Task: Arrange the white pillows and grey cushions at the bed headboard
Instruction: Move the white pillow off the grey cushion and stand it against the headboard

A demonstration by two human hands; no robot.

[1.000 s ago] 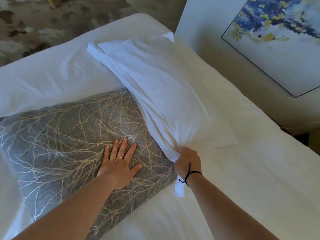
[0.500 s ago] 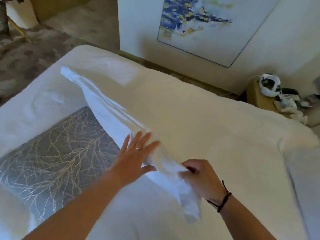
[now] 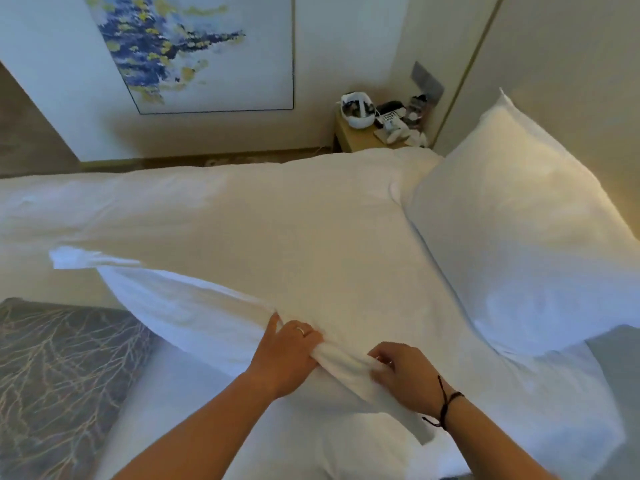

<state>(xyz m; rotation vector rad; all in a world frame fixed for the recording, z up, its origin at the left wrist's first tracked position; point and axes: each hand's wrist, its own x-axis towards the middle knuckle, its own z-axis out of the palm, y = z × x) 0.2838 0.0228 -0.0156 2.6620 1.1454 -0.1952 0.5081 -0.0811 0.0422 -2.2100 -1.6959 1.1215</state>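
Note:
A white pillow is lifted off the bed, its near edge bunched between both my hands. My left hand grips that edge from the left and my right hand pinches it from the right. A grey cushion with a pale branch pattern lies flat at the lower left, partly under the lifted pillow. A second white pillow leans against the beige headboard at the right.
The bed's white duvet spreads across the middle. A wooden nightstand with a white basket, a phone and small items stands beyond the bed's far side. A blue and yellow painting hangs on the far wall. A grey patch shows at the right edge.
My left hand has left the grey cushion and taken hold of the pillow's edge beside my right hand. The pillow has come off the cushion, and my view has swung right toward the headboard.

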